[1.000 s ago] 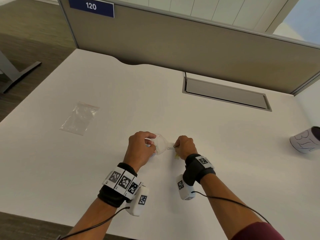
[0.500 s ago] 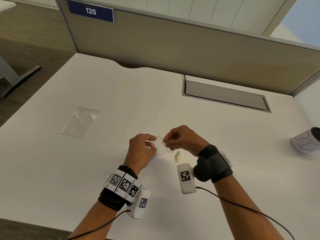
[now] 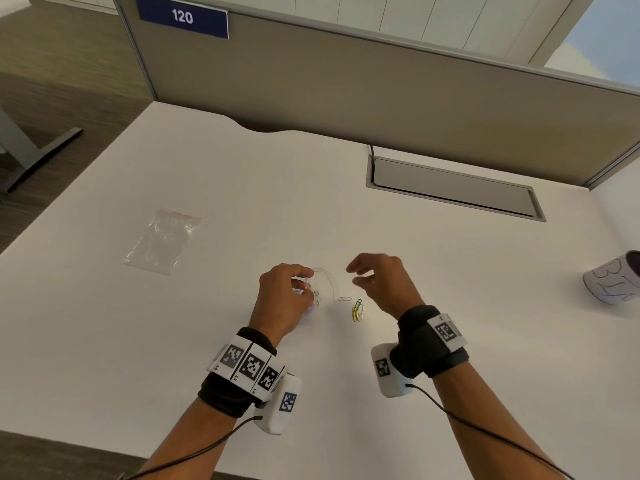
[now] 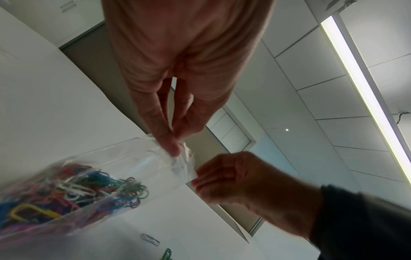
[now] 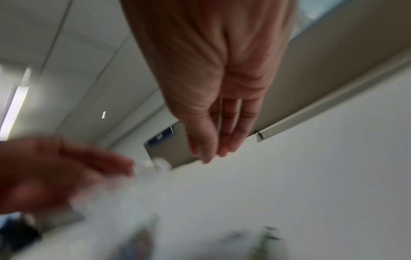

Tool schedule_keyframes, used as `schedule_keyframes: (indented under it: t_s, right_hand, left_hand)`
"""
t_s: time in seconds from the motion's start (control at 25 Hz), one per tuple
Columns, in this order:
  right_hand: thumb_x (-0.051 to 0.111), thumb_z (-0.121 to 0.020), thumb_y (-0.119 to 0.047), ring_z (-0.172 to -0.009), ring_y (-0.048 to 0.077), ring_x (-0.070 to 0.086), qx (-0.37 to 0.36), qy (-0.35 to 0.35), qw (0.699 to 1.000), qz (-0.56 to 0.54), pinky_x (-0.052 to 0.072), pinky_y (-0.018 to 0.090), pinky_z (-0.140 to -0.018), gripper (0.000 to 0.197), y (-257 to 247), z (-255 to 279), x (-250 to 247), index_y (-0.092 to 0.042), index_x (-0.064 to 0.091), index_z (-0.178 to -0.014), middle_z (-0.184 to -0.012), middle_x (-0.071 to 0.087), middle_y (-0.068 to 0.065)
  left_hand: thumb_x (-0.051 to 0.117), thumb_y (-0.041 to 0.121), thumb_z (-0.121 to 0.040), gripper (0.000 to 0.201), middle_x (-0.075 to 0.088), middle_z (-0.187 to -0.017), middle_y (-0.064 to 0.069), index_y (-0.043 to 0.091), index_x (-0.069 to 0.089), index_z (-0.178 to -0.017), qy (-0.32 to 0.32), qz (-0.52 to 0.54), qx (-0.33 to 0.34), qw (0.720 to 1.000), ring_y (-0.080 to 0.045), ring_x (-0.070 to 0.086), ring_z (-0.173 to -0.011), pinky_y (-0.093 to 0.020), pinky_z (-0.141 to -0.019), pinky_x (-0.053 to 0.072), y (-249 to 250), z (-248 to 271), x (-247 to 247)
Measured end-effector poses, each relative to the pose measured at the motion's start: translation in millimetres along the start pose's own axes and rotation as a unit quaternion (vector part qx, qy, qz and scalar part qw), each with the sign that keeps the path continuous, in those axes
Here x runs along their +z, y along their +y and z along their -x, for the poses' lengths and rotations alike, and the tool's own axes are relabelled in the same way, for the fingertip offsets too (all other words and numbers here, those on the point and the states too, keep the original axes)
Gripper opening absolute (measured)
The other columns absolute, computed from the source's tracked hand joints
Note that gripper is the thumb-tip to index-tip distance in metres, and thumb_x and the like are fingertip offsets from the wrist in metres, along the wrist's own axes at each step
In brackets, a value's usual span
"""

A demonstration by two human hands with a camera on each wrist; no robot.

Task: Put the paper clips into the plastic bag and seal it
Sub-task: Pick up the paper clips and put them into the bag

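My left hand (image 3: 308, 280) pinches the rim of a small clear plastic bag (image 3: 325, 285) and holds its mouth up just above the white table (image 3: 450, 306). The left wrist view shows thumb and finger (image 4: 171, 146) on the bag (image 4: 133, 158), with several coloured paper clips (image 4: 73, 190) heaped inside. My right hand (image 3: 351, 275) hovers just right of the mouth, fingers loose and empty, as its fingers (image 5: 206, 151) also show. Loose on the table lie a white clip (image 3: 344, 299) and a green and yellow cluster of clips (image 3: 357, 310).
A second, empty plastic bag (image 3: 161, 240) lies flat at the left. A grey cable hatch (image 3: 453, 192) is set into the table at the back right, below the partition (image 3: 346, 81). A white roll with writing (image 3: 613, 282) lies at the right edge.
My right hand took a clip from the table and brought it to the bag's mouth. Now it has drawn back to the right with empty fingers. The left hand kept its hold.
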State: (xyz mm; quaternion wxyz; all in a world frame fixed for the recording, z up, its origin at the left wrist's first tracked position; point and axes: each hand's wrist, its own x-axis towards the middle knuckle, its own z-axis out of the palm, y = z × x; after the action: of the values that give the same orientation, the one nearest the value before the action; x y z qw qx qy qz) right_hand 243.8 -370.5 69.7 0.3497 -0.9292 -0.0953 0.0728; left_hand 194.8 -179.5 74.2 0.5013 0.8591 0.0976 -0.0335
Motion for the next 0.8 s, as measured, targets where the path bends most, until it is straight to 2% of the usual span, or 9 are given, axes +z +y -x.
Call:
schedule_keyframes:
  t_s: [0.12, 0.2, 0.28, 0.4, 0.52, 0.68, 0.8]
  right_hand:
    - [0.07, -0.08, -0.005, -0.123, 0.023, 0.051, -0.027, -0.177, 0.973, 0.147, 0.041, 0.035, -0.104, 0.046, 36, 8, 14, -0.02, 0.061, -0.122, -0.131, 0.059, 0.004]
    - [0.068, -0.08, -0.002, -0.133, 0.019, 0.042, -0.035, -0.238, 0.955, 0.173, 0.034, 0.03, -0.109, 0.059, 52, 9, 25, -0.026, 0.054, -0.131, -0.144, 0.048, 0.0]
    - [0.065, -0.083, -0.001, -0.131, 0.017, 0.045, -0.063, -0.212, 0.959, 0.177, 0.038, 0.025, -0.103, 0.052, 60, 9, 32, -0.026, 0.058, -0.128, -0.142, 0.049, -0.001]
    - [0.063, -0.085, -0.002, -0.115, 0.023, 0.058, -0.113, -0.152, 0.964, 0.184, 0.042, 0.019, -0.087, 0.026, 64, 10, 38, -0.016, 0.072, -0.104, -0.122, 0.064, 0.004]
    - [0.063, -0.084, -0.002, -0.096, 0.027, 0.063, -0.123, -0.099, 0.967, 0.199, 0.047, 0.026, -0.078, 0.016, 69, 11, 45, -0.012, 0.074, -0.089, -0.101, 0.072, 0.006]
    - [0.059, -0.085, -0.001, -0.081, 0.033, 0.062, -0.104, -0.091, 0.967, 0.216, 0.049, 0.036, -0.068, 0.011, 62, 8, 48, -0.007, 0.068, -0.087, -0.087, 0.07, 0.012]
    - [0.056, -0.087, -0.005, -0.08, 0.034, 0.06, -0.049, -0.086, 0.977, 0.188, 0.048, 0.038, -0.066, 0.01, 56, 6, 50, -0.006, 0.057, -0.096, -0.087, 0.068, 0.013]
  left_hand:
    - [0.065, -0.006, -0.081, 0.029, 0.068, -0.113, -0.009, 0.006, 0.07, -0.107, 0.001, -0.006, 0.017, 1.0, -0.014, 0.067, -0.085, 0.0, -0.059, 0.047, -3, 0, 2]
    - [0.064, -0.006, -0.082, 0.028, 0.068, -0.112, -0.009, 0.007, 0.071, -0.106, 0.002, -0.006, 0.021, 1.0, -0.013, 0.067, -0.084, 0.003, -0.059, 0.045, -3, 0, 4]
    - [0.064, -0.006, -0.082, 0.028, 0.068, -0.112, -0.009, 0.007, 0.071, -0.106, 0.001, -0.009, 0.023, 1.0, -0.013, 0.067, -0.084, 0.001, -0.058, 0.046, -2, 0, 4]
    - [0.064, -0.005, -0.082, 0.029, 0.068, -0.114, -0.008, 0.007, 0.071, -0.107, 0.001, -0.011, 0.022, 1.0, -0.013, 0.067, -0.084, -0.002, -0.058, 0.045, -1, 0, 3]
    - [0.064, -0.005, -0.081, 0.029, 0.068, -0.114, -0.008, 0.008, 0.071, -0.107, 0.004, -0.012, 0.018, 1.0, -0.013, 0.067, -0.084, -0.002, -0.057, 0.047, -2, 1, 2]
    - [0.065, -0.005, -0.082, 0.029, 0.068, -0.114, -0.009, 0.006, 0.071, -0.108, 0.001, -0.012, 0.011, 1.0, -0.014, 0.067, -0.086, -0.003, -0.058, 0.045, -3, 2, 2]
    - [0.064, -0.005, -0.082, 0.028, 0.068, -0.113, -0.009, 0.006, 0.071, -0.107, -0.001, -0.006, 0.016, 1.0, -0.016, 0.068, -0.086, -0.006, -0.061, 0.048, -2, 2, 3]
